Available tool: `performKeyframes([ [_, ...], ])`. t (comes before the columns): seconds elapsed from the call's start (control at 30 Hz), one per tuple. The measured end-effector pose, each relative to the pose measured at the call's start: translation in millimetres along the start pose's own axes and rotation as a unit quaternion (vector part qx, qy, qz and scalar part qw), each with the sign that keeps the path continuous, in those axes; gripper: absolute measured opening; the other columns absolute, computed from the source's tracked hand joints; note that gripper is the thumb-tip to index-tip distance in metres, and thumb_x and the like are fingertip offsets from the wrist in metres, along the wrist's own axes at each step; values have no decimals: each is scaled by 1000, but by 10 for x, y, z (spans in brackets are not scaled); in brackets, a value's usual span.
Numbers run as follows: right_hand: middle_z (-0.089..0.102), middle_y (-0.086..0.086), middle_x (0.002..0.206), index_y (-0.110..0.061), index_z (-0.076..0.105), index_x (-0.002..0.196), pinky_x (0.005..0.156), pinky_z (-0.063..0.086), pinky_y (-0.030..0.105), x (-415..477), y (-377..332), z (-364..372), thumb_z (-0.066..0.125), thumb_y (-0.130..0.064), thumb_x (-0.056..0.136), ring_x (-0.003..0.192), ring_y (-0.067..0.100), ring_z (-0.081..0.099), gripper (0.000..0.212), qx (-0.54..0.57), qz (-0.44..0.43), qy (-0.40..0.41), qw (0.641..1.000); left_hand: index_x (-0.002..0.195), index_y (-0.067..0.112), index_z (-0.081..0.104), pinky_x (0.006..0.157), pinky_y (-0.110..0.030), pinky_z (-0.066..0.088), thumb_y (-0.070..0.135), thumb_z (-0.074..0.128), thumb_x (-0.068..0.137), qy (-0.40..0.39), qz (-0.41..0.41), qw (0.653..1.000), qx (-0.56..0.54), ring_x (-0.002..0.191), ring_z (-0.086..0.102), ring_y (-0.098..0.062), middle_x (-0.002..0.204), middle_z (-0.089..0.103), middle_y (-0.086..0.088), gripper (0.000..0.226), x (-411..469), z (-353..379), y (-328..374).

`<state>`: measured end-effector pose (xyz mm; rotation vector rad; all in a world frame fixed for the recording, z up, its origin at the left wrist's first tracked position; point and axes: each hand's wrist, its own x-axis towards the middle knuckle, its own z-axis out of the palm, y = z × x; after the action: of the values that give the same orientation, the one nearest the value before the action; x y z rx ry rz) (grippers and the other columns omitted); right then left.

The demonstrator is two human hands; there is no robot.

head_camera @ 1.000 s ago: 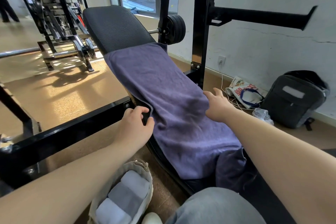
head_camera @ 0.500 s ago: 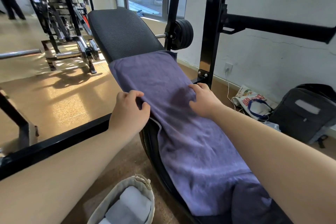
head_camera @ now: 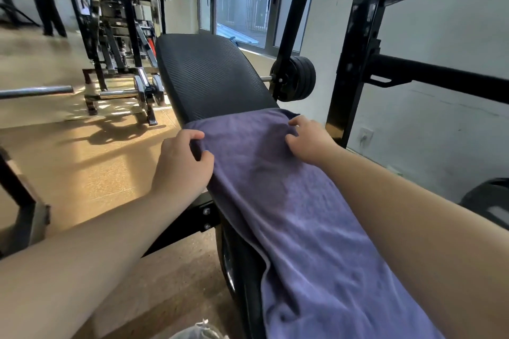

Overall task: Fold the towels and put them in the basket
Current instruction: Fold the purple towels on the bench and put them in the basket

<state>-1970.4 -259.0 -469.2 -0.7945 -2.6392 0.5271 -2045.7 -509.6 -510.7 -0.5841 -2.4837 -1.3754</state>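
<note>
Nearest, at the bottom edge, only a sliver of pale basket (head_camera: 198, 332) on the floor (contents out of sight). Draped lengthwise along the black padded tabletop (head_camera: 209, 74), the purple towel (head_camera: 289, 215). Gripped at its far end by both hands: left hand (head_camera: 181, 168) curled on the left edge, right hand (head_camera: 309, 142) on the right corner. Beyond, a weight plate (head_camera: 298, 78) and a window (head_camera: 242, 0).

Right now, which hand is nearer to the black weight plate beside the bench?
Right. The right hand grips the towel close to the weight plate; the left hand grips its opposite edge, farther away.
</note>
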Motion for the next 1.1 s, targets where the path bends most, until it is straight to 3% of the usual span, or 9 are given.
performKeyframes([
  [0.1, 63, 9, 122, -20, 58, 124, 81, 44, 32, 237, -49, 17, 54, -18, 91, 99, 25, 55, 32, 40, 20, 9, 999, 133, 28, 55, 90, -26, 37, 26, 65, 91, 10, 23, 1000, 11, 116, 54, -21, 137, 49, -5, 43, 84, -29, -52],
  [0.23, 62, 4, 110, -25, 61, 113, 79, 47, 31, 457, -53, -1, 52, -11, 87, 102, 26, 58, 31, 112, 48, 5, 993, 136, 23, 60, 95, -24, 34, 22, 68, 90, 14, 56, 998, 20, 117, 55, -22, 129, 53, -5, 47, 231, -85, -95],
  [0.4, 60, 7, 76, -21, 73, 97, 42, 42, 21, 602, -26, -107, 56, 0, 86, 63, 19, 54, 29, 258, 96, -16, 961, 131, 22, 65, 97, -24, 34, 21, 72, 87, 34, 64, 997, 6, 117, 52, -12, 131, 61, -2, 45, 416, -151, -139],
  [0.57, 57, 11, 79, 0, 68, 118, 54, 46, 30, 779, -225, -194, 56, 8, 84, 64, 22, 54, 38, 327, 67, 14, 943, 132, 21, 65, 94, -27, 38, 19, 71, 85, 55, 71, 996, 9, 119, 58, -20, 132, 63, 0, 46, 708, -262, -113],
  [0.67, 58, 12, 102, -11, 65, 124, 63, 54, 34, 862, -450, -219, 60, 4, 84, 78, 23, 57, 43, 291, 31, 30, 956, 134, 16, 64, 99, -32, 42, 14, 67, 85, 64, 85, 994, 20, 117, 60, -26, 132, 63, -7, 50, 908, -359, -79],
  [0.77, 57, 11, 134, -13, 46, 149, 86, 56, 39, 987, -616, -212, 63, -5, 86, 103, 27, 63, 66, 249, -15, 42, 968, 136, 13, 63, 97, -27, 38, 8, 64, 85, 85, 90, 992, 33, 119, 59, -29, 133, 61, -13, 52, 1098, -438, -55],
  [0.9, 26, 3, 165, -11, 26, 159, 107, 45, 36, 1118, -786, -138, 63, -13, 84, 136, 23, 44, 84, 189, -51, 57, 979, 139, 14, 60, 92, -22, 33, 5, 60, 87, 103, 87, 990, 40, 120, 55, -27, 137, 55, -12, 53, 1307, -491, -15],
  [1.0, 6, -3, 169, -10, 17, 161, 119, 33, 39, 1202, -824, -22, 62, -20, 88, 151, 25, 23, 86, 134, -46, 16, 990, 139, 15, 60, 91, -27, 36, 7, 59, 88, 85, 73, 992, 63, 115, 57, -30, 140, 50, -13, 51, 1414, -485, -25],
  [1.1, 25, 8, 163, -12, 30, 157, 114, 37, 43, 1260, -791, 99, 57, -38, 89, 144, 33, 34, 78, 81, 5, -32, 996, 132, 16, 65, 82, -35, 46, 11, 54, 89, 15, 31, 993, 110, 102, 59, -36, 136, 52, -19, 44, 1447, -419, -88],
])
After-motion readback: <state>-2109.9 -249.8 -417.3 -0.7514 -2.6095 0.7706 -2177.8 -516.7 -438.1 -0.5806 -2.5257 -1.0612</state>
